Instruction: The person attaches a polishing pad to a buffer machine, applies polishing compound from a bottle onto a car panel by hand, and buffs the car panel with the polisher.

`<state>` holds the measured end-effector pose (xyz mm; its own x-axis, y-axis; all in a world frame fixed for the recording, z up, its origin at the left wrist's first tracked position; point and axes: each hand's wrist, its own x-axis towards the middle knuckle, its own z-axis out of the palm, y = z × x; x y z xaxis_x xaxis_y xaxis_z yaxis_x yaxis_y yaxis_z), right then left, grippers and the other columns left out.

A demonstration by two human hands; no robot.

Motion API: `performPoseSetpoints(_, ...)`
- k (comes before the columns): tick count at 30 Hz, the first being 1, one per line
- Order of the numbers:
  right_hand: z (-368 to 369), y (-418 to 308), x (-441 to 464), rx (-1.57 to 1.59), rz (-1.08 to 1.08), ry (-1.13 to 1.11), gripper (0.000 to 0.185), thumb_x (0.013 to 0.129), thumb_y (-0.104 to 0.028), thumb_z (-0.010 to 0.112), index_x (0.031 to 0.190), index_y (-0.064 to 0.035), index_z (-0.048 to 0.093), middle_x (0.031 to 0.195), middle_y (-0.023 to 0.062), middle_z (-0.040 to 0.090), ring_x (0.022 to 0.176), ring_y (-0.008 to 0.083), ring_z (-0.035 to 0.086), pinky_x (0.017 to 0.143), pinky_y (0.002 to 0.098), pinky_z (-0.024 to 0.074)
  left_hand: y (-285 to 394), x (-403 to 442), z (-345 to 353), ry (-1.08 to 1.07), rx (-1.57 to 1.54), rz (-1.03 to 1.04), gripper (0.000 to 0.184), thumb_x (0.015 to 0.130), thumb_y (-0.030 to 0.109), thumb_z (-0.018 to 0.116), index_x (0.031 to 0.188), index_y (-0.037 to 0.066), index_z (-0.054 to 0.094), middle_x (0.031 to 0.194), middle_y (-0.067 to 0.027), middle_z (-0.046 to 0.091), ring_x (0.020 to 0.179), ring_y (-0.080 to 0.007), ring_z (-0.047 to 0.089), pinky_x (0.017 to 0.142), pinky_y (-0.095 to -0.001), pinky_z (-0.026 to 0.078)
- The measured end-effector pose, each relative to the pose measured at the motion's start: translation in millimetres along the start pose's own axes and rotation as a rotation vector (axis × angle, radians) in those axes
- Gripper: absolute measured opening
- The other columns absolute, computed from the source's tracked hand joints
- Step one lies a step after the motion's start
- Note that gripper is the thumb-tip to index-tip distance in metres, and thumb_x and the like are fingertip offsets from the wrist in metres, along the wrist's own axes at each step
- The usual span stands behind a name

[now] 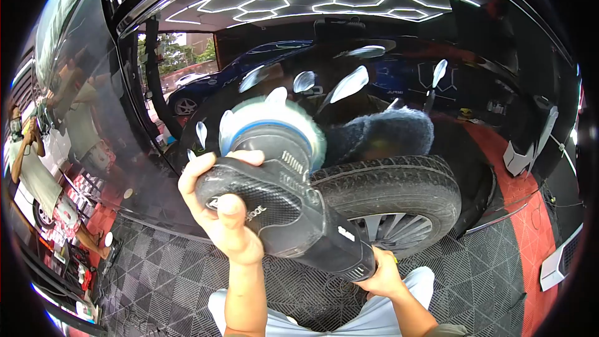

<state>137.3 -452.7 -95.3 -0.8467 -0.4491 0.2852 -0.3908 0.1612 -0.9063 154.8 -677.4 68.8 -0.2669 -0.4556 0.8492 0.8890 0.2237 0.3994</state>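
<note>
A black car polisher with a blue-edged backing plate is held against a glossy black car fender. My left hand is closed over its head, with the thumb on top and fingers round the far side. My right hand grips the rear end of its body. The pale polishing pad touches the panel, mostly hidden behind the tool. White dabs of polish are scattered on the paint above and around the pad. A hazy, smeared patch lies to the pad's right, above the wheel arch.
Just below the fender is the tyre with its spoked rim, close to the polisher's body. Dark grey floor tiles meet a red strip at right. The door panel at left reflects a person.
</note>
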Motion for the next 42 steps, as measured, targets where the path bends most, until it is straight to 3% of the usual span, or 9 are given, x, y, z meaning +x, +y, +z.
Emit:
performPoseSetpoints(8, -48.9, -8.6, -21.9, 0.141, 0.160, 0.028, 0.054, 0.062, -0.009, 0.082, 0.111, 0.0013, 0.061, 0.094, 0.0090, 0.072, 0.085, 0.0163, 0.069, 0.078, 0.0298, 0.0525, 13.2, -0.1, 66.4, -0.147, -0.071, -0.066, 0.064, 0.088, 0.048, 0.064, 0.127, 0.004, 0.040, 0.100, -0.0194, 0.065, 0.091, -0.0234, 0.062, 0.086, -0.0354, 0.047)
performPoseSetpoints(10, -60.8, -27.2, -25.0, 0.079, 0.224, 0.036, 0.052, 0.062, -0.011, 0.085, 0.107, 0.0020, 0.062, 0.089, 0.0091, 0.072, 0.080, 0.0147, 0.069, 0.073, 0.0291, 0.0532, 13.8, 0.8, 83.5, -0.180, -0.142, -0.052, 0.062, 0.087, 0.042, 0.068, 0.126, 0.002, 0.042, 0.102, -0.0192, 0.066, 0.091, -0.0231, 0.063, 0.086, -0.0351, 0.049)
performPoseSetpoints(12, -69.2, -13.0, -30.4, -0.031, -0.022, 0.103, 0.046, 0.062, -0.012, 0.087, 0.099, 0.0021, 0.064, 0.082, 0.0088, 0.071, 0.072, 0.0133, 0.067, 0.067, 0.0287, 0.0531, 7.5, 3.2, 99.7, -0.222, -0.337, -0.005, 0.046, 0.082, 0.012, 0.074, 0.121, 0.001, 0.051, 0.101, -0.0132, 0.067, 0.090, -0.0177, 0.064, 0.083, -0.0299, 0.051)
performPoseSetpoints(19, -77.0, -34.1, -40.7, 0.044, -0.016, 0.361, 0.039, 0.058, -0.009, 0.088, 0.087, 0.0012, 0.063, 0.082, 0.0043, 0.065, 0.072, 0.0134, 0.058, 0.067, 0.0299, 0.0491, 8.9, 4.5, 137.0, -0.329, -0.257, -0.009, 0.045, 0.082, 0.010, 0.075, 0.122, 0.005, 0.055, 0.100, -0.0071, 0.066, 0.087, -0.0104, 0.061, 0.082, -0.0248, 0.047)
performPoseSetpoints(28, -3.1, -38.5, -7.3, -0.121, -0.069, 0.202, 0.031, 0.061, -0.007, 0.085, 0.083, 0.0028, 0.065, 0.074, 0.0078, 0.069, 0.064, 0.0137, 0.062, 0.062, 0.0300, 0.0508, -10.0, -0.5, 24.8, -0.069, -0.437, -0.078, 0.041, 0.082, 0.013, 0.074, 0.119, 0.006, 0.057, 0.096, -0.0058, 0.066, 0.089, -0.0145, 0.061, 0.084, -0.0303, 0.047)
performPoseSetpoints(33, 42.7, -3.7, 16.1, -0.224, -0.058, 0.007, 0.038, 0.061, -0.009, 0.083, 0.092, 0.0042, 0.065, 0.081, 0.0128, 0.071, 0.072, 0.0176, 0.069, 0.068, 0.0310, 0.0534, -26.7, 2.0, -65.4, -0.004, -0.518, -0.041, 0.044, 0.084, 0.010, 0.071, 0.120, 0.001, 0.050, 0.101, -0.0164, 0.066, 0.091, -0.0183, 0.063, 0.080, -0.0323, 0.053)
performPoseSetpoints(34, 51.5, 1.5, 19.3, -0.219, -0.067, -0.036, 0.038, 0.062, -0.009, 0.081, 0.093, 0.0044, 0.064, 0.082, 0.0131, 0.072, 0.072, 0.0188, 0.069, 0.068, 0.0311, 0.0535, -29.8, 0.5, -79.6, 0.049, -0.387, -0.068, 0.056, 0.085, 0.034, 0.071, 0.123, 0.004, 0.043, 0.098, -0.0234, 0.065, 0.087, -0.0255, 0.065, 0.077, -0.0371, 0.055)
performPoseSetpoints(36, 69.3, 2.7, 25.6, -0.248, -0.077, -0.049, 0.040, 0.062, -0.009, 0.078, 0.097, 0.0042, 0.063, 0.084, 0.0140, 0.072, 0.074, 0.0215, 0.070, 0.071, 0.0316, 0.0535, -32.9, -6.4, -105.0, 0.141, -0.396, -0.122, 0.059, 0.084, 0.037, 0.071, 0.125, 0.006, 0.042, 0.096, -0.0223, 0.065, 0.090, -0.0259, 0.064, 0.079, -0.0380, 0.054)
performPoseSetpoints(42, 112.0, 16.2, 35.2, -0.327, -0.080, -0.039, 0.049, 0.057, -0.009, 0.076, 0.103, 0.0000, 0.064, 0.087, 0.0160, 0.070, 0.074, 0.0234, 0.069, 0.070, 0.0330, 0.0527, -61.2, -33.4, -165.9, 0.197, -0.211, -0.060, 0.057, 0.089, 0.048, 0.061, 0.125, 0.009, 0.040, 0.094, -0.0162, 0.065, 0.095, -0.0254, 0.061, 0.108, -0.0397, 0.030)
